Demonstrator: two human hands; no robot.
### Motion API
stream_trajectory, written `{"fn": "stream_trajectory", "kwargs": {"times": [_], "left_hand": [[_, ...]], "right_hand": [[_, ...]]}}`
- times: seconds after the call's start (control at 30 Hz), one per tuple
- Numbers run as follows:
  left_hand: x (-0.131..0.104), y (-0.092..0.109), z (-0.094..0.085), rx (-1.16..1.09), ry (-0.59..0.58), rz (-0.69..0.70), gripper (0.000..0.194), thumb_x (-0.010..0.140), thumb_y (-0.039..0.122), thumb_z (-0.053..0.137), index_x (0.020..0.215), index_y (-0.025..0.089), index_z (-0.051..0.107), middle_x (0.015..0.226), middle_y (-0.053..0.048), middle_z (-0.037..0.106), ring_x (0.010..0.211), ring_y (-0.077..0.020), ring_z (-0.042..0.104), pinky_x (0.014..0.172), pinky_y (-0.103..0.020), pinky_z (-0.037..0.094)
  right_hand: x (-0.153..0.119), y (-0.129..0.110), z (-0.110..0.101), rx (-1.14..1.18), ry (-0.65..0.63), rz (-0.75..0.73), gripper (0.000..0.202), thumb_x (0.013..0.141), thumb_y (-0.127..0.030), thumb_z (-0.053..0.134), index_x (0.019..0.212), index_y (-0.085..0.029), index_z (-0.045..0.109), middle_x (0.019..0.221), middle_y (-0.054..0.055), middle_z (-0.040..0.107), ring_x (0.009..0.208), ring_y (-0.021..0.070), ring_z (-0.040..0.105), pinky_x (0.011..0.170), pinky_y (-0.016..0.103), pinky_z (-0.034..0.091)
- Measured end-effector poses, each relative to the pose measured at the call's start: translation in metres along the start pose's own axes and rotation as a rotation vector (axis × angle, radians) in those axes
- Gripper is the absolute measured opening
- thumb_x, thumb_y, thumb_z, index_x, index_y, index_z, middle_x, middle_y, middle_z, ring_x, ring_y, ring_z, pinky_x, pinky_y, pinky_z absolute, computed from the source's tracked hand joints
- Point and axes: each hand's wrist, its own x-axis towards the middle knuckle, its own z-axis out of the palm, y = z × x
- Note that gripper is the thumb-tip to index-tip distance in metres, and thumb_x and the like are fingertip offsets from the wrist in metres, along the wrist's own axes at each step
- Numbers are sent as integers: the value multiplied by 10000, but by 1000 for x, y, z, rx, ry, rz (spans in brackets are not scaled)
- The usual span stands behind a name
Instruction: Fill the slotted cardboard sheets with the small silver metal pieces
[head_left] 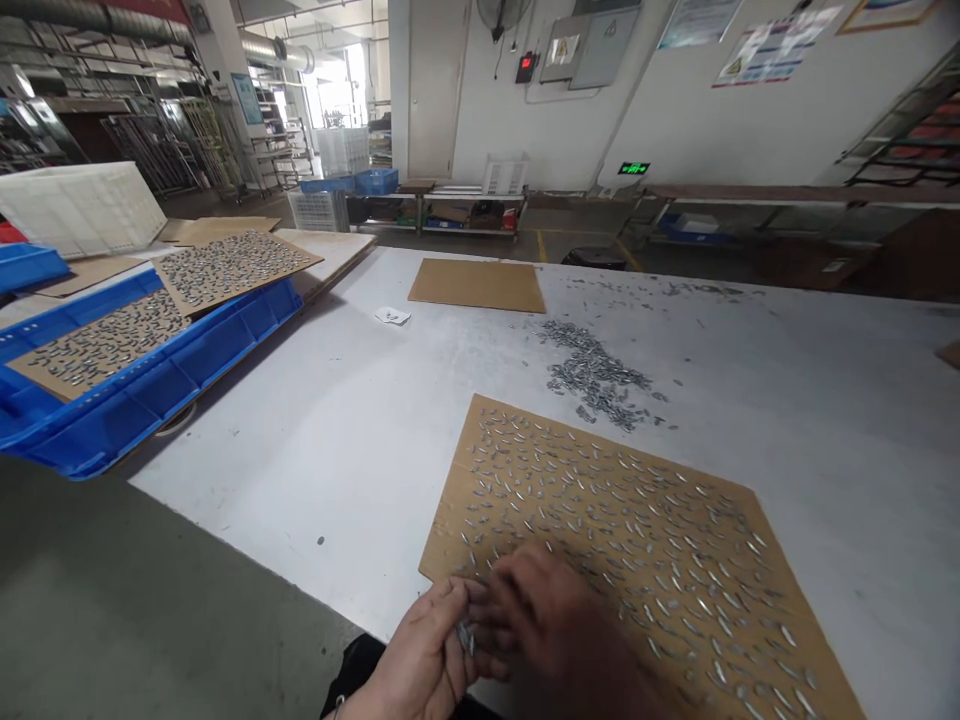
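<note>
My left hand (431,645) is cupped palm up at the near edge of the table, its fingers curled around a few small silvery metal pieces (466,638). My right hand (559,615) hovers beside it, above the near left part of a cardboard sheet (450,510). Motion smears its fingers, so I cannot make out what they hold. Rows of small, curved metal pieces (637,530) cover most of the sheet. Beyond it lies a loose heap of similar pieces (596,370) on the white table (337,420).
A bare cardboard sheet (480,285) lies at the table's far side, near a small white paper (393,316). To the left, a blue crate (172,385) bears cardboard sheets (240,265) covered with pieces. A white basket (82,210) stands behind it.
</note>
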Motion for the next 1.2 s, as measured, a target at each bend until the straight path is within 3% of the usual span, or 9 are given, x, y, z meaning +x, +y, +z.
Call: {"fn": "stream_trajectory", "kwargs": {"times": [0.13,0.27,0.4,0.5,0.6,0.7,0.8,1.03,1.2], "left_hand": [[-3,-8,7,-94,-91,-103,389,874,505,747,1005,143,693,878,-72,734,861,-208,692,776,-295,485],[-3,-14,9,-110,-67,-209,401,835,510,785,969,140,713,801,-46,708,773,-180,667,703,-264,461],[-3,-14,5,-4,-57,-130,350,871,449,774,918,109,706,799,-68,694,722,-171,656,684,-284,493],[-3,-8,2,36,-12,-86,353,856,442,799,917,109,696,801,-72,695,689,-165,659,631,-275,494],[-5,0,2,52,36,-67,311,857,382,802,939,100,702,875,-107,722,737,-170,687,660,-271,499],[-8,7,3,62,46,-69,220,756,194,846,907,105,713,942,-118,744,808,-178,711,756,-285,515],[-10,9,1,83,33,-74,249,655,73,836,871,111,718,959,-108,755,843,-185,727,803,-289,514],[-6,3,-12,78,36,-93,295,767,297,869,888,127,661,943,-126,775,824,-196,751,736,-282,521],[-5,2,-13,63,4,-109,291,774,287,865,876,134,641,922,-110,776,807,-180,748,719,-262,516]], "right_hand": [[-43,-22,5,-7,-37,-165,199,960,-169,510,1065,-261,652,914,27,718,797,199,631,740,331,401],[-57,-24,5,55,-76,-115,180,922,-115,504,927,-243,630,825,11,707,742,185,634,722,312,424],[-46,-23,-11,294,-158,39,167,971,-171,507,943,-261,645,899,-11,739,823,157,687,761,265,490],[-29,-15,-14,388,-84,179,200,1014,-287,496,923,-271,673,865,-4,744,776,154,697,715,253,509],[-7,2,-5,348,4,311,280,1001,-374,469,850,-251,669,807,28,738,742,185,694,688,283,506],[13,20,8,279,-71,424,284,967,-368,454,820,-245,664,796,39,749,742,207,692,686,306,487],[24,26,18,230,-142,485,264,956,-344,452,836,-246,666,786,38,750,722,203,677,656,299,449],[28,16,29,-25,-119,466,307,997,-293,440,773,-231,641,820,54,719,765,194,649,667,302,373],[26,17,33,-137,-138,529,238,985,-275,495,769,-230,584,787,48,677,694,188,621,633,310,323]]}}
